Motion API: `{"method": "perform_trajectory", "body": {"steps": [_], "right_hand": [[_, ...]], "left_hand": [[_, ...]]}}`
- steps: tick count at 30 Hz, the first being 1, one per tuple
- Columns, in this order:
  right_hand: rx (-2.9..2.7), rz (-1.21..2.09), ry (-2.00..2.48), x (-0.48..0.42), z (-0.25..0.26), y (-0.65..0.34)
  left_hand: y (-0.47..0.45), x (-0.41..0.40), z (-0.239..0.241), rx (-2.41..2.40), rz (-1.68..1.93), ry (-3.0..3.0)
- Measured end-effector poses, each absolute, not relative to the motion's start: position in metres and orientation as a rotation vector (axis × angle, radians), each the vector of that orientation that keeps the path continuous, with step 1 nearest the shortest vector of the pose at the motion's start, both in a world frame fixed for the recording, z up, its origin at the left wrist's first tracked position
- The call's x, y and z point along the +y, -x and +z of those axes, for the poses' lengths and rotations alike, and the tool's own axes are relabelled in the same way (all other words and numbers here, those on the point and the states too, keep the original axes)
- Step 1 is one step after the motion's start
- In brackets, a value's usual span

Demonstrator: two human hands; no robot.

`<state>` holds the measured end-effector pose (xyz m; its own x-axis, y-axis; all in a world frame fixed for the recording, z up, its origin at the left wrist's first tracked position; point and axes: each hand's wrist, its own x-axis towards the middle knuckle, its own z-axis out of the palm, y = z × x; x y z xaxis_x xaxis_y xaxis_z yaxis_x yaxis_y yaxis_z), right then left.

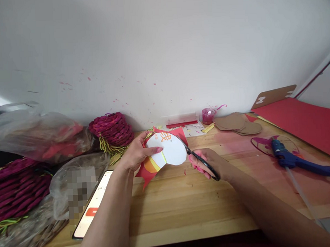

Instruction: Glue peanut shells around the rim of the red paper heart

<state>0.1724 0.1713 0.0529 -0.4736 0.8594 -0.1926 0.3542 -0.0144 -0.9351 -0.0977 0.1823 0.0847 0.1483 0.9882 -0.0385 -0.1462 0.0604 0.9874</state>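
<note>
My left hand (140, 150) is closed on a white rounded template (174, 154) with orange printing, laid against a sheet of red paper (180, 133). The thumb presses on the template's face, and jagged red paper sticks out at the top and lower left. In my right hand (204, 162) is a pair of black-handled scissors (202, 160). Their blades lie along the template's upper right edge, by the red paper. Both hands are above the wooden table (169, 204).
A glue gun (291, 159) lies at right, near red sheets (305, 121) and cardboard shapes (234, 121). A cup of magenta liquid (208, 115) stands at the back. Left are magenta braided bundles (112, 128), plastic bags (35, 126) and a phone (89, 212).
</note>
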Motion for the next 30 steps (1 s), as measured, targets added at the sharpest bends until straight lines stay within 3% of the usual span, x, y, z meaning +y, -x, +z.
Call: {"method": "perform_trajectory", "body": {"steps": [30], "right_hand": [[-1.774, 1.437, 1.318, 0.169, 0.048, -0.168]], "left_hand": [[0.094, 0.182, 0.086, 1.075, 1.150, -1.111]]}}
